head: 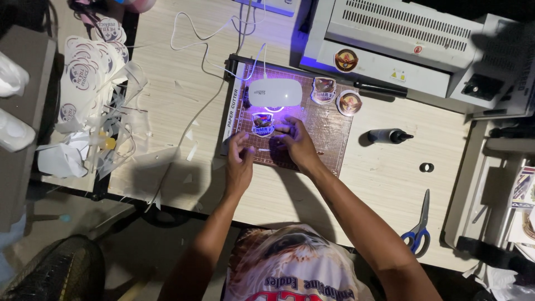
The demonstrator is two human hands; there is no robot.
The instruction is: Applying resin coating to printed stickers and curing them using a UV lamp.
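1. The scissors (419,229) lie nearest the person, well to the right of the paper cutter (284,120), at the near edge of the worktop (384,178). A sweep of the right forearm could likely knock them off.
2. Both hands work on the cutter's near part. The left hand (239,161) hovers with fingers loosely curled, clamped on nothing I can make out. The right hand (295,144) presses flat beside the shield-shaped sticker (263,124), which lies on the cutter's mat just below the lamp. Whether the fingers pinch anything, I cannot tell. A slip here could smear or shift the sticker.
3. The white curing lamp (275,92) sits at the cutter's far side, glowing violet. Fingertips lie close to that light, so skin exposure seems a risk.
4. The small dark bottle (389,135) lies on its side right of the cutter and might roll or leak.
5. The white cable (206,50) loops beyond the cutter's far left; a snag could drag the lamp.
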